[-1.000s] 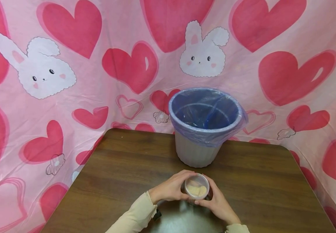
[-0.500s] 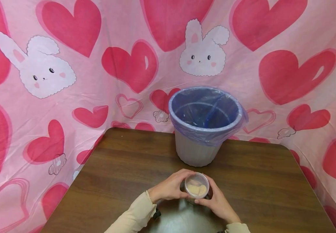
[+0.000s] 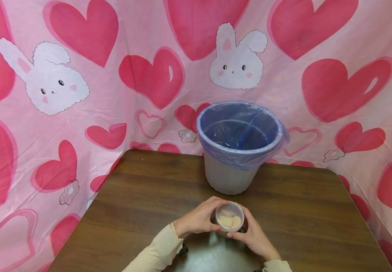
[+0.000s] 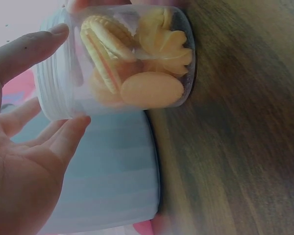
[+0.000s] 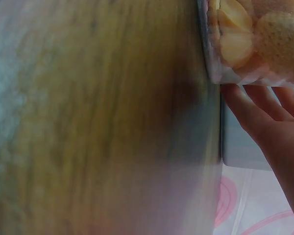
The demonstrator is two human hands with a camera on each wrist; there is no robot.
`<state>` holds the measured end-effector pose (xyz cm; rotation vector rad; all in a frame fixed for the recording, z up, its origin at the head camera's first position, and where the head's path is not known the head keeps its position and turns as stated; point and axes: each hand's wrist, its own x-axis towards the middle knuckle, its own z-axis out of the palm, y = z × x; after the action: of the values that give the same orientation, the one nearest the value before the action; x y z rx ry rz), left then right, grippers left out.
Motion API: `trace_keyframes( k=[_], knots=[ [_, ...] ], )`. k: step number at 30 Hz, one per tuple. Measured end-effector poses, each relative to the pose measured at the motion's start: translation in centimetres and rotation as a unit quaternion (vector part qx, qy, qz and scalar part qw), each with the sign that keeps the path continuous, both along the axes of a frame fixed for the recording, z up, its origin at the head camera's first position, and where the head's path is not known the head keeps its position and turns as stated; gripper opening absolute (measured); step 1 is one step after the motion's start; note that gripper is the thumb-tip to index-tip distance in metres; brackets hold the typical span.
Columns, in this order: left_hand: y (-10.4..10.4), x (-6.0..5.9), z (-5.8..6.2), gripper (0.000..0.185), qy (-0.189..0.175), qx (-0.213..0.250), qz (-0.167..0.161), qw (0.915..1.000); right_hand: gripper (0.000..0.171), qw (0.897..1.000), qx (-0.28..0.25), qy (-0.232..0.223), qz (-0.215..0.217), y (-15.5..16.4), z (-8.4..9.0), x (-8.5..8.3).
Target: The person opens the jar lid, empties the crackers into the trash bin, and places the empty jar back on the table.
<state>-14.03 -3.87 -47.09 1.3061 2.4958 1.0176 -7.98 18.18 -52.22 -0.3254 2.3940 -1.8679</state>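
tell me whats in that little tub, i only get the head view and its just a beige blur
Observer: The left wrist view shows biscuits inside the clear jar, round sandwich ones and a flower-shaped one.
Operator: lid on or off
Observer: On, a ribbed white lid by the left hand fingers.
Operator: is the right hand actually gripping it
Observer: In the right wrist view the right hand has its fingertips against the jar's lower edge; how firm the grip is I cannot tell.
Operator: jar on the table?
Observer: Its base looks to meet the wooden table, in front of the bin.
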Motion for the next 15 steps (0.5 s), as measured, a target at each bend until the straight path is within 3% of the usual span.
trace_keyframes(
  k=[15],
  knots=[
    [0.36, 0.03, 0.02, 0.08, -0.01, -0.007, 0.014, 0.9998, 0.089, 1.0, 0.0, -0.009, -0.001, 0.06, 0.05, -0.04]
  ],
)
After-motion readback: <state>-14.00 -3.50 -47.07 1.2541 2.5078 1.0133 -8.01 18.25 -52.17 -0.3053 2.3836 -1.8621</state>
